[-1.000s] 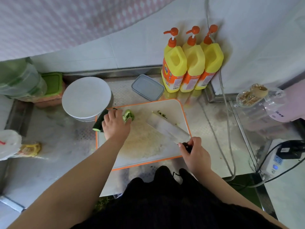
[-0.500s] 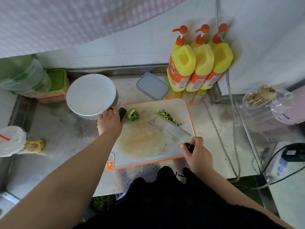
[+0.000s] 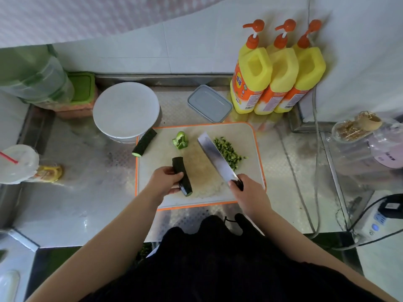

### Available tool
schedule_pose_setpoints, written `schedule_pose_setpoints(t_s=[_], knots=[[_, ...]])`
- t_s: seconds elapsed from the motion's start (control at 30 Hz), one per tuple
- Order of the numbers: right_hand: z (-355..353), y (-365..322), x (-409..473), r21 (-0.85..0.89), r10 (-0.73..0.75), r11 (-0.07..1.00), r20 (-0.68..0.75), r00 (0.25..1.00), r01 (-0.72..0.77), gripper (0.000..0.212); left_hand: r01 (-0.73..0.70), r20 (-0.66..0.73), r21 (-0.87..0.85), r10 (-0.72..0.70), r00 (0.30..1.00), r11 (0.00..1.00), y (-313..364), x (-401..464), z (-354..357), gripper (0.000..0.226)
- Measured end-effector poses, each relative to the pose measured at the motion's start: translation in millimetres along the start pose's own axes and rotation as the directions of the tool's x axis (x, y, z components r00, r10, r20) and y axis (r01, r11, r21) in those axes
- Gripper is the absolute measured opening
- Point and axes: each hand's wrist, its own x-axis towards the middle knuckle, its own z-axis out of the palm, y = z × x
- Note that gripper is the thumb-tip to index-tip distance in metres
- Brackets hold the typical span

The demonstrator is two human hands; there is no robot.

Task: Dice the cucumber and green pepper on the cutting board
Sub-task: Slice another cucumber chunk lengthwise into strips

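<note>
An orange-rimmed cutting board [image 3: 248,136] lies on the steel counter. My left hand [image 3: 164,179] grips a dark cucumber piece [image 3: 182,176] near the board's front middle. A second cucumber piece [image 3: 144,143] lies across the board's far left edge. A green pepper piece [image 3: 181,140] sits at the board's back. My right hand [image 3: 246,192] holds the handle of a cleaver [image 3: 214,156]; its blade points away toward the back. A pile of diced cucumber [image 3: 229,153] lies just right of the blade.
A white round lid or bowl [image 3: 126,109] stands behind the board's left corner, a grey lidded box [image 3: 209,103] behind its middle. Three yellow pump bottles [image 3: 277,77] line the back right. A cup with a straw [image 3: 18,163] is far left; cables and a power strip [image 3: 375,225] are right.
My left hand picked up one cucumber piece at the board's far left corner and brought it to the front middle. The cleaver has lifted and swung slightly, uncovering the diced pile.
</note>
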Motion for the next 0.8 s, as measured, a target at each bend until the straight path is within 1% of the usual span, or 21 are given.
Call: schedule_pose_setpoints(t_s=[0.1,0.2,0.23,0.3,0.4,0.53,0.73,0.8], knots=[[5.2,-2.7,1.5,-0.099,0.015,0.995,0.073,0.997,-0.008,0.022,-0.004,-0.014,0.041,0.004,1.000,0.999,-9.3,3.6,21.5,0.035],[11.2,-2.1,1.0,-0.151,0.051,0.988,0.110,0.993,-0.035,0.019,-0.023,-0.053,0.086,0.027,0.998,0.996,-20.9,11.1,34.6,0.044],[13.7,-2.7,0.9,-0.170,0.056,0.985,0.121,0.991,-0.035,0.017,-0.032,-0.063,0.093,0.038,0.997,0.995,-23.3,12.9,37.1,0.044],[18.6,-6.5,0.6,-0.205,0.047,0.979,0.152,0.987,-0.015,0.018,-0.034,-0.074,0.072,0.039,0.997,0.997,-26.0,14.6,40.0,0.036],[24.3,-12.3,-0.3,-0.192,0.027,0.981,0.207,0.978,0.014,0.021,-0.021,-0.080,0.020,0.023,0.997,1.000,-29.5,14.4,41.1,0.021],[25.4,-13.4,0.1,-0.215,-0.004,0.975,0.235,0.972,0.056,0.023,-0.040,-0.123,-0.004,0.039,0.992,0.999,-36.9,12.5,43.4,0.019],[26.2,-14.0,-0.4,-0.275,-0.001,0.959,0.236,0.972,0.068,0.030,-0.047,-0.094,0.082,0.054,0.994,0.996,-32.9,10.2,47.7,0.011],[28.3,-14.7,0.0,-0.289,0.002,0.955,0.233,0.972,0.068,0.031,-0.033,-0.082,0.085,0.040,0.996,0.996,-29.6,11.1,47.1,0.011]])
